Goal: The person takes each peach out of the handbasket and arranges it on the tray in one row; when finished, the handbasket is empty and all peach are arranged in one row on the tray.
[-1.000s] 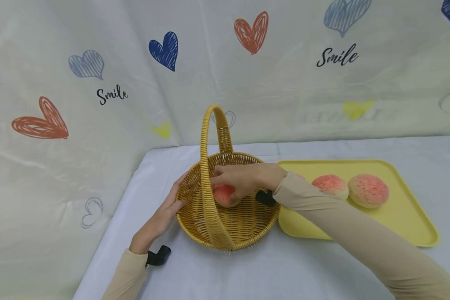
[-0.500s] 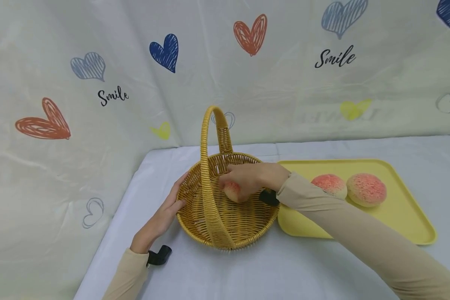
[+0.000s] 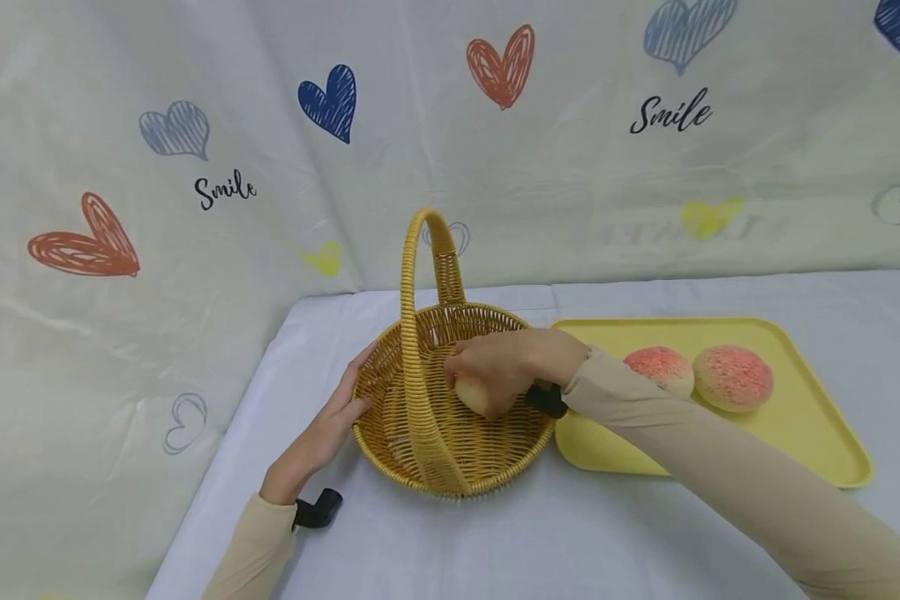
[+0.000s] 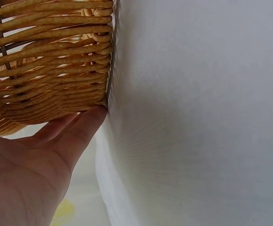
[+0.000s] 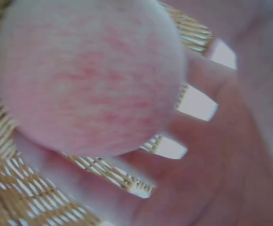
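Note:
A round wicker basket (image 3: 487,450) with a tall arched handle stands on the table. Inside it, my right hand (image 3: 491,367) grips a peach (image 3: 472,395), its pale side showing in the head view. In the right wrist view the blushed peach (image 5: 89,80) fills the upper left, fingers spread round it and woven wicker behind. My left hand (image 3: 326,429) rests against the basket's outer left side, fingers extended. Seen from the left wrist, the fingertips of the left hand (image 4: 42,165) touch the lower edge of the woven wall (image 4: 52,66), close to the tablecloth.
To the right lies a yellow tray (image 3: 802,446) bearing two peaches, a nearer-left peach (image 3: 656,367) and a right-hand peach (image 3: 733,379). The right sleeve (image 3: 705,442) crosses over the tray. A white curtain (image 3: 570,183) with printed hearts hangs behind the table.
My right hand has shifted a little rightward inside the basket with the peach, which now shows its pale side rather than its red one. The left hand stays against the basket.

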